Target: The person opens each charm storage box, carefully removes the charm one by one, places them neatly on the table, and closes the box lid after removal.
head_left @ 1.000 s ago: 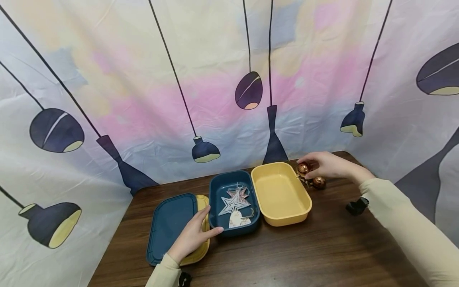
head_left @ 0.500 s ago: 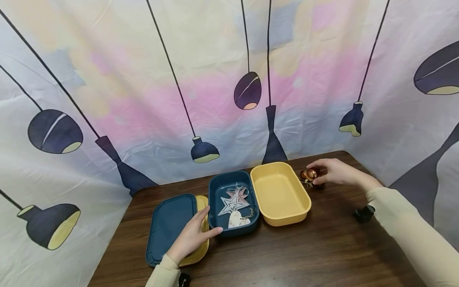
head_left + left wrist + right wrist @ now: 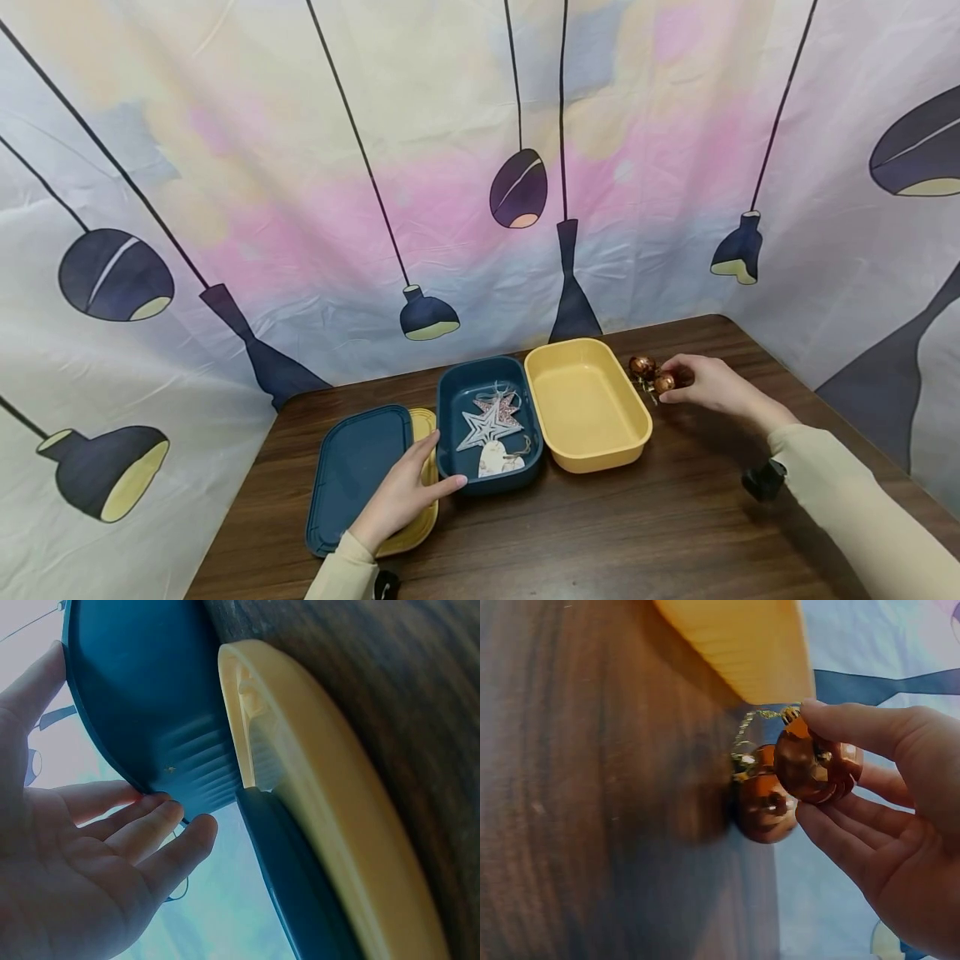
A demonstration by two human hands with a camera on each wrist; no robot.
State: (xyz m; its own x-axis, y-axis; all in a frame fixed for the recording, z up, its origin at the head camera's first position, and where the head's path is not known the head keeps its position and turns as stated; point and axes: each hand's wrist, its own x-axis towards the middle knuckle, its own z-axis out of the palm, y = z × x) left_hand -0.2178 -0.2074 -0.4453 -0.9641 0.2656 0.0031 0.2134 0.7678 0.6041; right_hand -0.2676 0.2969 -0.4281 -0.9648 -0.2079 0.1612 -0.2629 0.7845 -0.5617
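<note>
My right hand [image 3: 708, 387] holds a shiny copper bauble [image 3: 801, 766] between thumb and fingers, right of the yellow box. Close against it is another copper bauble [image 3: 642, 367], with gold string [image 3: 744, 724] alongside. My left hand [image 3: 405, 493] rests at the near left corner of a dark blue box [image 3: 512, 483], thumb and fingertips spread along its rim. Inside that box lie a white openwork star [image 3: 487, 425], a pink glittery star [image 3: 510, 408] and a pale heart [image 3: 497, 460] with a string loop. The yellow box [image 3: 588, 408] stands beside the blue one, its inside bare.
A dark blue lid [image 3: 356, 471] lies partly over a yellow lid [image 3: 422, 521], left of the boxes and below my left hand. The brown wooden table [image 3: 592, 533] extends in front. A printed cloth [image 3: 465, 208] hangs behind the table's back edge.
My right hand has moved right and nearer to me, from beside the yellow box's far rim to the right side of the bauble cluster. My left hand has stayed at the blue box.
</note>
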